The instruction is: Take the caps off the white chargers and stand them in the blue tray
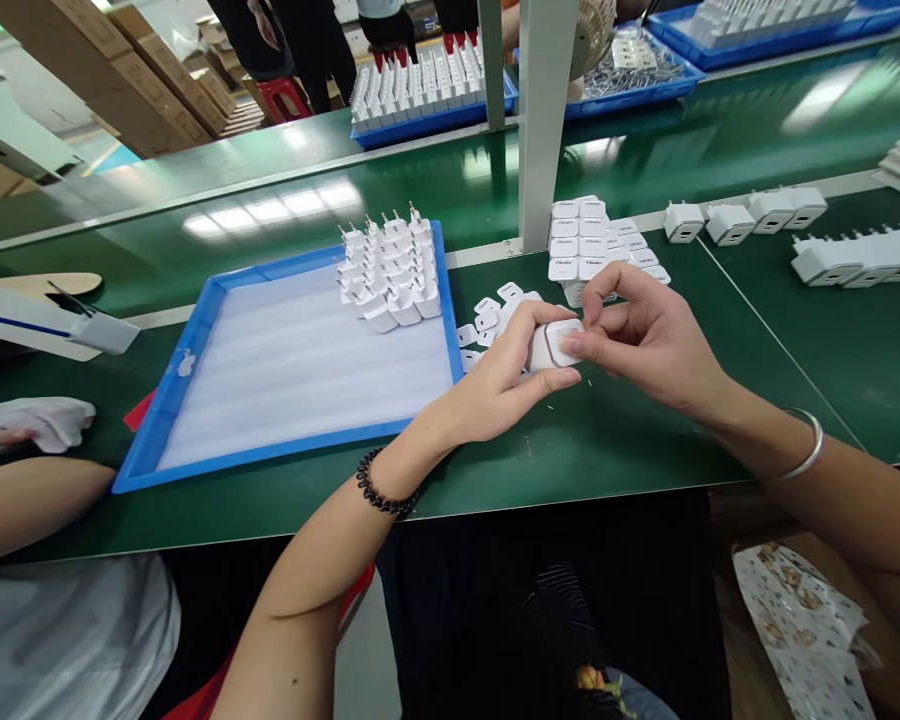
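Between my hands is a white charger (546, 346) with a grey band around it. My left hand (504, 378) grips its body, thumb below and fingers above. My right hand (637, 335) presses its thumb on the charger's right end, with the index finger curled above; whether those fingers pinch anything small is hidden. Small white pieces (487, 320) lie loose on the bench just behind my left hand. Stacks of white labelled pieces (579, 240) stand behind my right hand. To the left, a blue tray (300, 442) holds rows of white chargers (394, 265) with pins up.
More chargers (862, 255) stand in a row on the green bench (607, 450) at the right. A white post (546, 120) rises behind the work area. At the left edge a person's arm (30, 500) rests near the tray. Filled blue trays (427, 122) stand beyond.
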`<state>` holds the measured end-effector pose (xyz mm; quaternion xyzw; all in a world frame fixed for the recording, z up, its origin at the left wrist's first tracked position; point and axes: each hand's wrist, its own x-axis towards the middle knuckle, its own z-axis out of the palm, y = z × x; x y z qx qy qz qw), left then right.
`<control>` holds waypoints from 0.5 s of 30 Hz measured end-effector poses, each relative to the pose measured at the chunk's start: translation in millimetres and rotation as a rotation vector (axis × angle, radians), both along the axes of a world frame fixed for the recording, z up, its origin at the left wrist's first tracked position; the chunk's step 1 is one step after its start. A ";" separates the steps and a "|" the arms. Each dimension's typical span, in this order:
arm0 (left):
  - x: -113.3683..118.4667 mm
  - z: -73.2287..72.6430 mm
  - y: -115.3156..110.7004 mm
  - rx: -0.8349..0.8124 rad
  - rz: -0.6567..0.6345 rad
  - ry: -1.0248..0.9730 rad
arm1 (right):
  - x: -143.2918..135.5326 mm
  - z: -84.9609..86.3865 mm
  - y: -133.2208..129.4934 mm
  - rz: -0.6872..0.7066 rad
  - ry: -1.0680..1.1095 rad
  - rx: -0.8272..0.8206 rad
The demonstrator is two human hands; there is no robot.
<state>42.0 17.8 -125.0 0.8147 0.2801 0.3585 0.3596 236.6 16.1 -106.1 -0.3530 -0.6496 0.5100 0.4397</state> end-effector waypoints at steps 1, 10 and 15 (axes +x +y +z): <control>0.4 -0.7 -0.1 0.009 0.006 -0.001 | -0.2 -0.3 -1.0 -0.010 0.003 0.005; 3.3 -7.4 -0.2 0.136 0.086 0.022 | -4.0 -8.3 -6.1 -0.149 -0.147 0.304; 2.2 -4.9 0.6 0.167 0.056 -0.001 | -3.3 -16.1 -5.9 -0.195 -0.305 0.792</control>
